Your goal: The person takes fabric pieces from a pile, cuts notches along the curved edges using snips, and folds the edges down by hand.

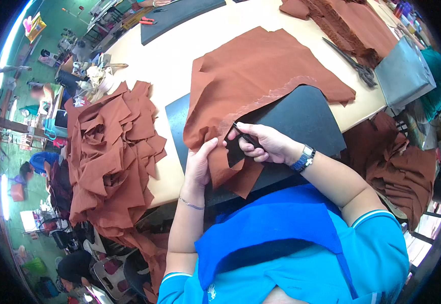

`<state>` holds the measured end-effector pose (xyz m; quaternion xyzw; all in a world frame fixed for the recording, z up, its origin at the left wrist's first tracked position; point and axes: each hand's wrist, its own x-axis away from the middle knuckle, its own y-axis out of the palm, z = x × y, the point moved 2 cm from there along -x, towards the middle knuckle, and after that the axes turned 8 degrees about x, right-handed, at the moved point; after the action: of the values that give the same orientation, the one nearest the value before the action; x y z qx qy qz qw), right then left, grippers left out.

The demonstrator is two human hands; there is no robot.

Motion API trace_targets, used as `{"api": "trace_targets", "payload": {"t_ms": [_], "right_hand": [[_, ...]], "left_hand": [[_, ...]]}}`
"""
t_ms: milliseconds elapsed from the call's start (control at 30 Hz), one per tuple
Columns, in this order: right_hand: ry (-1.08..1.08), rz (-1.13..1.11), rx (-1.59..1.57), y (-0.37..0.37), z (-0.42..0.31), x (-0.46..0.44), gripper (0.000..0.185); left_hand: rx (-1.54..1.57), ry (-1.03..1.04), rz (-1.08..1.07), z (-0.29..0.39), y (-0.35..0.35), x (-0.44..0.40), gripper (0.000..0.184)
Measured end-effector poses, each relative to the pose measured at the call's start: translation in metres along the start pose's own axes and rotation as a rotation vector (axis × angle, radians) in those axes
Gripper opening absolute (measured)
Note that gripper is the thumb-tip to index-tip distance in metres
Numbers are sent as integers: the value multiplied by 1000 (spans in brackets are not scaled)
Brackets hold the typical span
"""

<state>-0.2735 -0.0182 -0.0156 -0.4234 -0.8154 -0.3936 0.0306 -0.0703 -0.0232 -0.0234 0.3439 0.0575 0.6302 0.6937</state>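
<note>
A large sheet of reddish-brown leather (pixel 251 66) lies over a black board (pixel 306 119) on the pale table. Pale marks run along its curved near edge. My left hand (pixel 198 164) pinches the near left part of the sheet, thumb on top. My right hand (pixel 271 142) is closed around dark-handled scissors (pixel 247 137), whose tip is at the sheet's edge close to my left fingers. The blades are mostly hidden, so I cannot tell how far apart they are. A partly cut flap hangs toward me below my hands.
A heap of brown leather pieces (pixel 109 147) covers the table's left side. Large dark shears (pixel 352 63) lie at right, near a grey box (pixel 405 71). A red-handled tool (pixel 148 21) rests on a far black board (pixel 185 20); another person's hand (pixel 154 2) is beyond.
</note>
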Motion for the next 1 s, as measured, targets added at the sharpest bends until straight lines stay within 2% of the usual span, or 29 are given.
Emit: {"api": "trace_targets", "payload": {"t_ms": [300, 433, 533, 567, 600, 667, 700, 767, 800, 833, 867, 900, 933, 967, 1000], "right_hand": [[21, 13, -3, 3, -1, 4, 33], [-40, 37, 28, -1, 2, -3, 33], [-124, 93, 278, 4, -3, 14, 31], [-213, 148, 387, 6, -7, 20, 29], [-528, 246, 617, -6, -2, 6, 30], [-809, 602, 1347, 4, -33, 24, 36], [-776, 677, 1496, -2, -37, 20, 45], [-753, 689, 1673, -12, -41, 5, 49], [-745, 691, 1760, -15, -38, -6, 51], [-713, 676, 1836, -12, -36, -17, 58], [-642, 619, 1859, -7, -32, -29, 60], [-654, 577, 1877, 0, -27, -47, 62], [-835, 503, 1810, 8, -20, -63, 59], [-835, 395, 1801, 24, -21, -69, 59], [-876, 282, 1753, 32, -17, -79, 52]], "left_hand": [[4, 1, -27, -1, -2, -2, 43], [-27, 6, -11, -1, -1, 0, 46], [-101, 39, -9, 0, 6, 13, 52], [-132, 52, -13, -3, 8, 21, 54], [-140, 82, -52, -10, 8, 34, 61], [-432, 35, -111, -17, 3, 62, 71], [-403, 88, -115, -14, 3, 73, 74], [-344, 203, -119, -2, 5, 88, 81], [-472, 277, -30, 12, -2, 93, 87], [-582, 484, -13, 29, -1, 91, 85], [-596, 611, 69, 43, 4, 93, 75], [-642, 694, 56, 56, 10, 91, 63], [-687, 779, 43, 66, 18, 87, 52], [-753, 804, -19, 73, 31, 79, 45], [-817, 834, -83, 80, 45, 67, 38]]}}
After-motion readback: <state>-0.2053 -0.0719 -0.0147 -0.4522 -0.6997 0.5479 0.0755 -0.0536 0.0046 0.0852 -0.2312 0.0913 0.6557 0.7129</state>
